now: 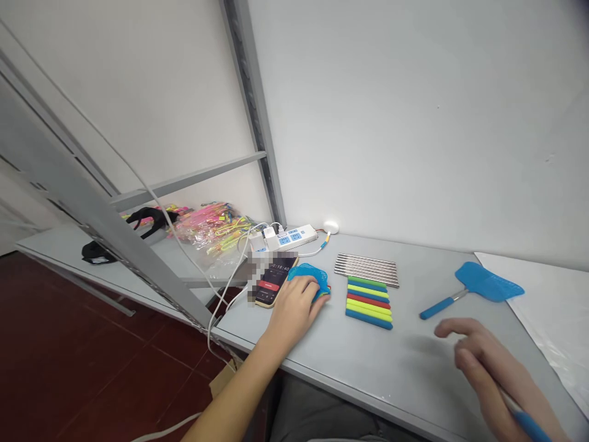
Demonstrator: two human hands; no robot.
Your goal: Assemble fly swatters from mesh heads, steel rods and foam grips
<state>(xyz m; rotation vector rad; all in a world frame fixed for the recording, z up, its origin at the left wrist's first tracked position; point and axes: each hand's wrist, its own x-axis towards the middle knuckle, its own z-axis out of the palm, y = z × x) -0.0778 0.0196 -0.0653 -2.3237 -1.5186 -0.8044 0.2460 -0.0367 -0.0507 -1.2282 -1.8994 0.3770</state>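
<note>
Swatter lies whole; metal rods and coloured grips lie separate. Left hand covers blue mesh heads, hold unclear to me; right hand clasps a rod with blue grip.

Soft, fairly bright light spreads over the pale wall and grey tabletop, while the red floor sits dim; a diffuse shadow lies beside the right hand, and small highlights glint on the metal rods and clear plastic. The right hand is slightly blurred, wide-angle stretching shows toward the edges, and blocky pixelation covers part of the phone.
</note>
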